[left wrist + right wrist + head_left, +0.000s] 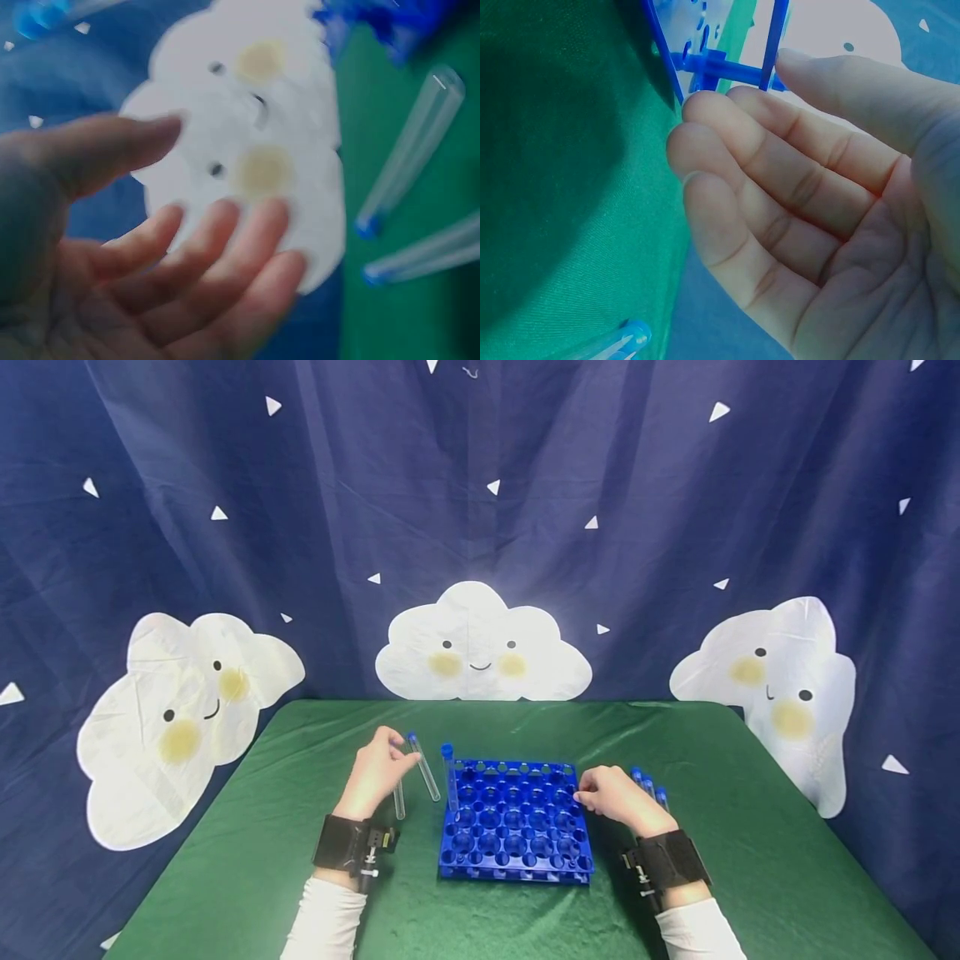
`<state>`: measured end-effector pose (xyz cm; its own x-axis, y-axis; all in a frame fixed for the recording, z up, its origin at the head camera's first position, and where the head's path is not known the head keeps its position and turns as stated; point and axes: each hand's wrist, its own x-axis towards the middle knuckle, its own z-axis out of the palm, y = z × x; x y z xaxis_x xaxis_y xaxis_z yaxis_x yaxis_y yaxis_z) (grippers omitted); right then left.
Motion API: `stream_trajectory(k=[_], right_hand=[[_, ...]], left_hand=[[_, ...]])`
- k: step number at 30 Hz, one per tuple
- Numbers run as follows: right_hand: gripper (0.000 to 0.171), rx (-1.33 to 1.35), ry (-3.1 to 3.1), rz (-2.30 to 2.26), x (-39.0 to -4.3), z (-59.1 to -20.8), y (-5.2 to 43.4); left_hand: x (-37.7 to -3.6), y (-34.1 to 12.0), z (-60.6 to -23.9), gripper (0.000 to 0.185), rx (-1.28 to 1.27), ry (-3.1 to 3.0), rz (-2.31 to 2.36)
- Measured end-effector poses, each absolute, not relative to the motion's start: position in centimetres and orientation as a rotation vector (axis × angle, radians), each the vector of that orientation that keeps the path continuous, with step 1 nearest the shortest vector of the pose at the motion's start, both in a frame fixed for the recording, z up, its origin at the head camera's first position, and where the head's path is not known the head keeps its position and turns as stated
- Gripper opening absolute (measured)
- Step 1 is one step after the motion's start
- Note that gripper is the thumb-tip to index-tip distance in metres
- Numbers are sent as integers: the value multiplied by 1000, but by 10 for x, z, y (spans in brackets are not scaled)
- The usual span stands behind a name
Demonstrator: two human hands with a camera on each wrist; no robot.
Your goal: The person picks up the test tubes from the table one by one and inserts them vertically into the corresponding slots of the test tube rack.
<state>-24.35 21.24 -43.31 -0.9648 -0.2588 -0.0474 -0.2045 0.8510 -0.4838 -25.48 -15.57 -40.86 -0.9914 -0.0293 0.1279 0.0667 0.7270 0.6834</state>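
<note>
The tube (452, 783) at the rack's (525, 871) left edge, centre frame, looked light, slick and breakable, best pinched below its cap (447, 750); the left hand (375, 770) held nothing, fingers apart, while the right hand's (613, 793) grip on the rack was unclear.

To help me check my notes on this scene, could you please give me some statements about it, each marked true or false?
1. Two tubes lie on the green cloth near the left hand. True.
2. The left hand grips a tube. False; it holds nothing.
3. The right hand is at the right side of the blue rack. True.
4. All the tube caps are red. False; the visible caps are blue.
5. Nothing decorates the background. False; the backdrop bears white clouds.
</note>
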Motion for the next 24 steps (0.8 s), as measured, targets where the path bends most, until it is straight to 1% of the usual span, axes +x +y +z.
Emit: stream_trajectory(k=[4,9,17,24], right_hand=[[18,-385,2914,-762,-243,-433,213],[17,-453,2913,-790,-241,-431,214],[16,-390,2926,-765,-243,-433,215],[16,-395,2923,-768,-243,-436,213]], left_hand=[[-265,-163,-423,44,96,-2694,-1087],[-274,-166,-440,47,186,-2629,-1089],[-286,-171,-457,39,259,-2578,-1073],[-291,-175,-468,41,343,-2727,-1022]])
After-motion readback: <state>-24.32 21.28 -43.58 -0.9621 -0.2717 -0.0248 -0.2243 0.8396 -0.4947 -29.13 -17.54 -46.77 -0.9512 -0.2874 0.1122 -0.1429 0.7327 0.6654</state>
